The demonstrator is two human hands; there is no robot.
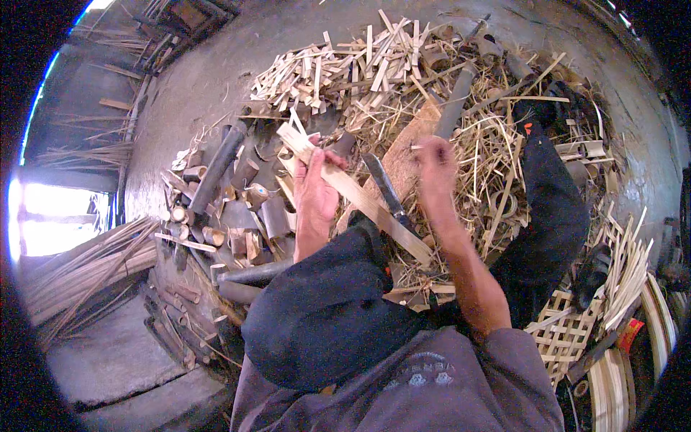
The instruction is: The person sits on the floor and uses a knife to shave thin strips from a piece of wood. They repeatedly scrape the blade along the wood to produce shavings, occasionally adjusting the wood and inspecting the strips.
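A flat, pale bamboo strip [367,205] slants across the middle of the view, its upper end up to the left and its lower end down to the right, over the litter before the person's lap; the left hand [315,193] grips it near the upper end, thumb laid along the near face and fingertips showing past the far edge; the right hand [437,165], blurred, is raised well apart from the strip, fingers curled in; a small pale tip shows at its left side, but I cannot tell what it is or whether the hand grips it.

Between the hands lies a dark-bladed knife [381,180], its handle end close to the strip; behind it a broad brown board [409,146] slopes upward; tangled shavings [489,169] spread to the right, beside the dark trousers [324,306]; beyond, at the top, sits a heap of short pale sticks [309,79]; a grey tube [455,101] stands out between heap and shavings.

To the left, cut tube pieces [273,218] crowd together near a long dark tube [218,173]; farther left are a bundle of long strips [101,263] and a bright opening [65,216]; at lower right lies an open-woven lattice [572,335], next to thin pale splints [625,281].
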